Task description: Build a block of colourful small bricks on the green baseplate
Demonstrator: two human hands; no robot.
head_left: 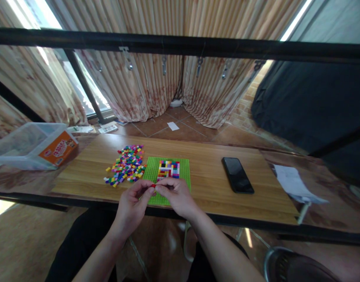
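Pinched a small red toy brick (153, 185) between the fingertips of the left hand (132, 204) and the right hand (180, 197), with thumb and forefinger of each closed on it. Held it over the near part of a green studded baseplate (185, 172); could not tell, behind the fingers, whether touching. Had a multicoloured brick mosaic (169, 169) just beyond the fingers, on that baseplate. Had a heap of loose bricks (128, 166) to the left on the wooden surface (208, 168), a black smartphone (238, 175) well apart to the right, and a clear plastic bin (24, 145) past the left end.
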